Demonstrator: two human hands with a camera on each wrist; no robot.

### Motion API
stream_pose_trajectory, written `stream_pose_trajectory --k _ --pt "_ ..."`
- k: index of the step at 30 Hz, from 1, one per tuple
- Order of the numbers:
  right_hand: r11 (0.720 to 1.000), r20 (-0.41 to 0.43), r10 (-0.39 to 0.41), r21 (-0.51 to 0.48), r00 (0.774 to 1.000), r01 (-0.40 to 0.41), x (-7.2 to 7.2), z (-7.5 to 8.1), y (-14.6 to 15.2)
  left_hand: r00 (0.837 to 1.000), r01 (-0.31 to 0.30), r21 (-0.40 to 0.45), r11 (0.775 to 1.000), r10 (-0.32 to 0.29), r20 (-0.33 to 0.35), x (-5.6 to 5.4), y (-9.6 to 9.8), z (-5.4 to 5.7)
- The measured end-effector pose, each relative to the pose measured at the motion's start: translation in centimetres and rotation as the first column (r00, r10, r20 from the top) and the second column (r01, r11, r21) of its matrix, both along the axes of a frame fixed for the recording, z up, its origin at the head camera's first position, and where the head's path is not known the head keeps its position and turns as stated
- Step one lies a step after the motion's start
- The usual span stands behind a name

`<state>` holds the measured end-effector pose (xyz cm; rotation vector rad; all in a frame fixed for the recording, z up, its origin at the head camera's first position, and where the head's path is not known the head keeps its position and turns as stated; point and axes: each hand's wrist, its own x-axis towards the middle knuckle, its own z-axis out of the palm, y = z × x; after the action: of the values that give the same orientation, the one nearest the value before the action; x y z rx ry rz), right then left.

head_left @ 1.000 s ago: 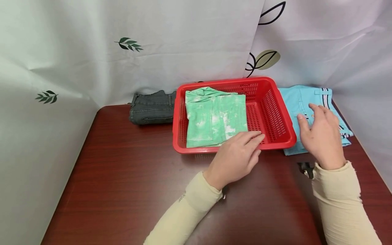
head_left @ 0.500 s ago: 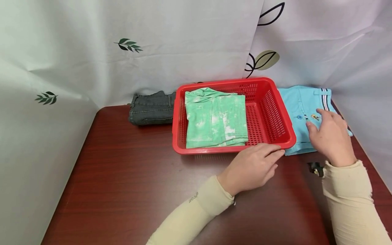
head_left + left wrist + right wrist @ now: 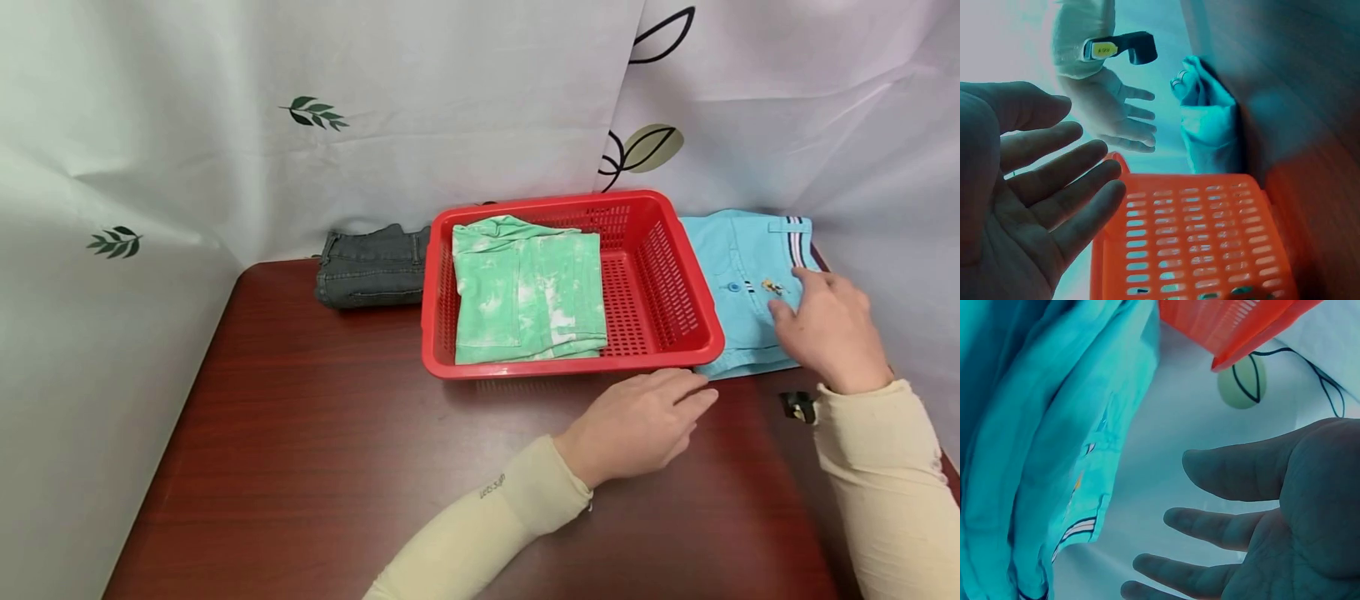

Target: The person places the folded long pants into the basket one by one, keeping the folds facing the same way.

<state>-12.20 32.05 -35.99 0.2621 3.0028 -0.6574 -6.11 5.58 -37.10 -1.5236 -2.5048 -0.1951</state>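
Folded light-blue shorts (image 3: 738,308) with a striped waistband lie on the table, right of a red plastic basket (image 3: 525,367). My right hand (image 3: 834,333) is over their right side, fingers extended and holding nothing; in the right wrist view the fingers stand apart from the cloth. Just in front of the basket's near right corner is my left hand (image 3: 637,425), fingers loosely straight with nothing in them. The left wrist view has this left hand (image 3: 1054,181) beside the basket wall (image 3: 1197,237). Inside the basket, on its left, lies a folded green-and-white tie-dyed garment (image 3: 525,292).
Dark grey folded jeans (image 3: 375,267) lie at the back left, against the basket's side. White sheets (image 3: 450,100) with leaf prints hang behind and at both sides of the brown wooden table (image 3: 300,433).
Both hands have moved to the right. The left came away from over the basket's front rim to in front of it; the right uncovered the middle of the shorts. Basket and clothes stay put.
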Motion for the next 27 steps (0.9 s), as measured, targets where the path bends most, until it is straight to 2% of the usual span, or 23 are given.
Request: stream_pose_trajectory --k 15,27 --pt "0.998 0.081 0.042 0.052 0.996 -0.047 -0.9 -0.3 1.2 0.996 -0.029 -0.182 0.983 0.043 0.073 -0.4 2.3 -1.5" --pt "0.985 0.164 0.124 0.100 0.979 -0.141 -2.5 -1.2 2.1 0.983 -0.099 -0.250 0.963 0.133 0.124 -0.8 4.5 -2.8"
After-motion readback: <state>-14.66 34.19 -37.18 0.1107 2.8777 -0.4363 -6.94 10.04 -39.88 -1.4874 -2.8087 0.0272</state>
